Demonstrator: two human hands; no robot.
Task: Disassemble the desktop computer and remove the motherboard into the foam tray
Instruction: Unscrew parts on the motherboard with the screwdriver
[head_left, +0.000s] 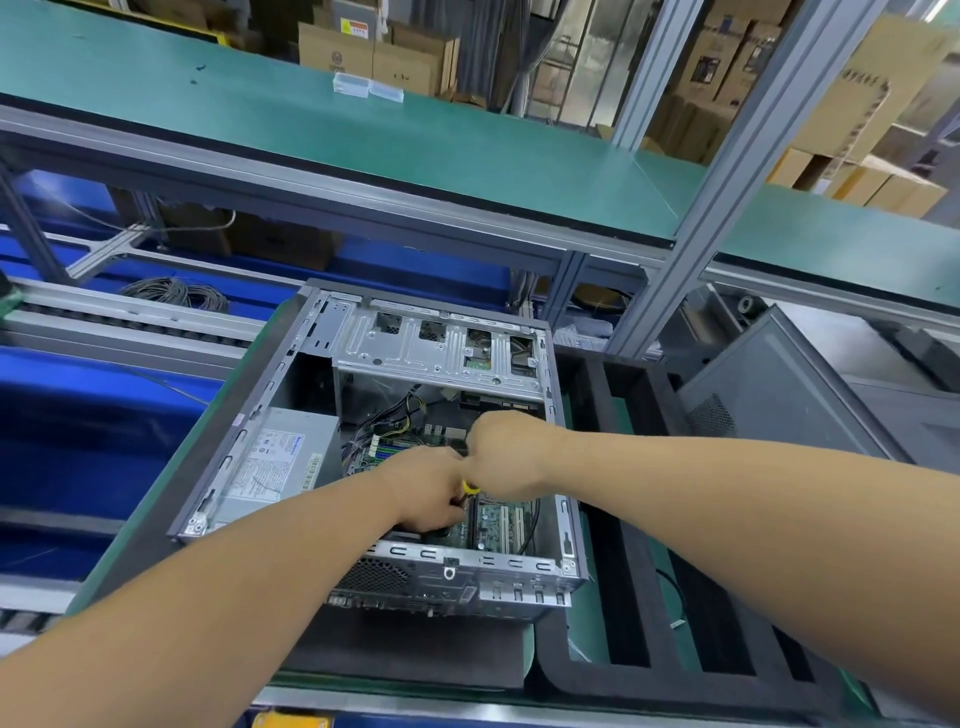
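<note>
Head cam view, looking down into the open grey steel desktop computer case lying on its side on the green bench. Both hands are down inside it over the green motherboard. The right hand is clenched like it's wrapped round a tool handle, and a bit of yellow pokes out right below it, so I'd guess a screwdriver, though the tool itself is mostly hidden. The left hand has its fingers curled down at the same spot, probably steadying the tip or pinching a screw; can't really tell what it's got hold of.

My take: this is the unscrewing-the-board stage. Keep the driver square on the screw head, push down firmly so it doesn't cam out and skate across the traces, and catch each screw before it drops under the board. The black cable looping over the slots should come off before any lifting.

As for what's in what: the case holds the motherboard, a silver power supply box with a label on the left, and the drive cage up top. The black foam tray sits just right of the case, touching or nearly so, and its long slots look empty from here.
</note>
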